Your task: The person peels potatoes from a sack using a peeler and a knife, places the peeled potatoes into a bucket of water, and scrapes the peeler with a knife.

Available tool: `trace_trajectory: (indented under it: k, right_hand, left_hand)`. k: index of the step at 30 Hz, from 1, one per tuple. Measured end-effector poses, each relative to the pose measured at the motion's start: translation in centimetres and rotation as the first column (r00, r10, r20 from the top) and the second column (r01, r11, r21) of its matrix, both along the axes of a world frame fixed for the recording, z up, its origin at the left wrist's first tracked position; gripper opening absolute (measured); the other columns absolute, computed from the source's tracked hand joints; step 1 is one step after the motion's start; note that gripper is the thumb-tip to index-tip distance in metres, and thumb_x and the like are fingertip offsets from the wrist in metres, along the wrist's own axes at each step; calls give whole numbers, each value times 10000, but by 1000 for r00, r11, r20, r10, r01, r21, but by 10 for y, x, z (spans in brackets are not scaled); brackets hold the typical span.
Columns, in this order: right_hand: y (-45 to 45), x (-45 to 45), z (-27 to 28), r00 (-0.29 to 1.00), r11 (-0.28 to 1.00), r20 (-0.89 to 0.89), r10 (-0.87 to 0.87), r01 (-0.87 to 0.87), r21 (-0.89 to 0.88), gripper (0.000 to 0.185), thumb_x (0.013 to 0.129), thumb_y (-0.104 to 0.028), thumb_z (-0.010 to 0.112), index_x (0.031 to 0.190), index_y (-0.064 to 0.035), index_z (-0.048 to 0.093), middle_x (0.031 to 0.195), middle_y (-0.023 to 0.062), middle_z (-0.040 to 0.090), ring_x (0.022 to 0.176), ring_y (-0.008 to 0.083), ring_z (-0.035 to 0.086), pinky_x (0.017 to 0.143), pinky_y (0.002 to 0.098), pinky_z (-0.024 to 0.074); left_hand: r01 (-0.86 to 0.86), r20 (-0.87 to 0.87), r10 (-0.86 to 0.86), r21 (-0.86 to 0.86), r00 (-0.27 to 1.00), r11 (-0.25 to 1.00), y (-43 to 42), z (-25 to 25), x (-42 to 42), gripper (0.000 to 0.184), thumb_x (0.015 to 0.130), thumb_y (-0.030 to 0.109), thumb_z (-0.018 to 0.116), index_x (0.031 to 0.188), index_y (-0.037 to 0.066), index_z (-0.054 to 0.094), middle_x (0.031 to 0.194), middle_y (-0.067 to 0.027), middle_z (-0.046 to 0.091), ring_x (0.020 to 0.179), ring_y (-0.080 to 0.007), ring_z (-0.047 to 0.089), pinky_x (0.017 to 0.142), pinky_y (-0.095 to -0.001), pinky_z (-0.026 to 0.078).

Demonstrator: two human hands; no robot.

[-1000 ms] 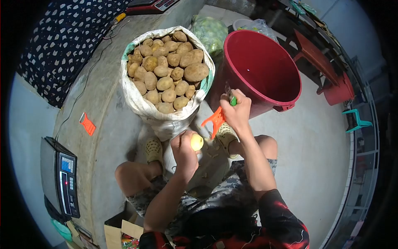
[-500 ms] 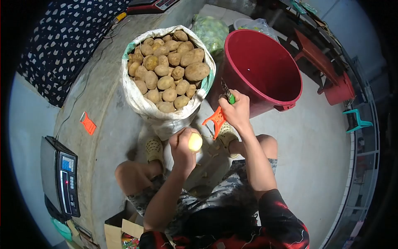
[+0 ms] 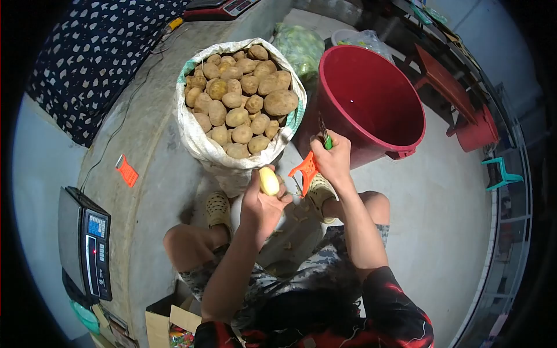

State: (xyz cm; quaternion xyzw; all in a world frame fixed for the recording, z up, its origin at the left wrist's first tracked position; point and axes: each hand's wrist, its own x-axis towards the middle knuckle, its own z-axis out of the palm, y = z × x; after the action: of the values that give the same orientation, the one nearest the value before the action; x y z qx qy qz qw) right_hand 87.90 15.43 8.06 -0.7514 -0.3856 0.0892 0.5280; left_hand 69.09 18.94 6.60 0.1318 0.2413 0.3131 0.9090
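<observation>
A peeled, pale yellow potato [image 3: 268, 181] is gripped in my left hand [image 3: 263, 210], just in front of the potato sack. My right hand [image 3: 335, 161] is wrapped round an orange peeler [image 3: 305, 170] and also a knife [image 3: 327, 139] with a green handle, whose blade points up past the thumb. The peeler's head hangs to the left of my right fist, close to the potato but seemingly apart from it. Unpeeled brown potatoes [image 3: 237, 117] fill the open white sack [image 3: 196, 139] beyond my left hand.
A large red tub [image 3: 371, 104] stands right of the sack. On the ledge at left lie a second orange peeler [image 3: 126, 171] and a digital scale [image 3: 93, 249]. Peel scraps [image 3: 299, 217] lie on the floor between my feet. A cardboard box [image 3: 159, 325] sits at lower left.
My left hand has turned and risen slightly, so the potato now shows its long side instead of its end. My right hand keeps the peeler and knife, nearly unmoved.
</observation>
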Motion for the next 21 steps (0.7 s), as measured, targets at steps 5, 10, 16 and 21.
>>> trace_trajectory:
  k: [5, 10, 16, 21]
  right_hand:
    - [0, 0, 0, 999, 1000, -45, 3, -4, -22, 220, 737, -155, 613, 679, 44, 540, 575, 157, 505, 523, 220, 487, 542, 382, 399]
    - [-1, 0, -5, 999, 1000, -40, 0, 1, 26, 212, 739, -146, 613, 665, 37, 536, 558, 145, 491, 518, 214, 480, 529, 381, 387]
    - [1, -15, 1, 994, 993, 83, 73, -80, 82, 213, 703, -148, 632, 643, 25, 524, 563, 166, 479, 532, 296, 474, 523, 411, 383]
    - [-5, -25, 9, 949, 994, 297, 102, -107, 1, 226, 664, -209, 682, 671, -13, 569, 620, 145, 484, 614, 325, 496, 614, 410, 384]
  left_hand:
    - [131, 95, -114, -196, 989, 972, -2, -13, -1, 349, 1019, 452, 435, 998, 120, 541, 671, 5, 419, 595, -114, 351, 584, -292, 300]
    - [124, 78, -116, -112, 990, 986, 1, -10, -4, 283, 1020, 371, 397, 916, 143, 527, 552, 14, 349, 465, -96, 291, 481, -260, 253]
    - [-6, -157, -6, -78, 988, 997, -8, -2, 1, 235, 982, 243, 436, 769, 143, 456, 574, 14, 391, 419, -87, 326, 408, -258, 220]
    - [-2, -274, 22, 72, 962, 997, -10, 6, 1, 203, 956, 172, 426, 759, 127, 446, 589, -5, 429, 415, -86, 352, 375, -257, 247]
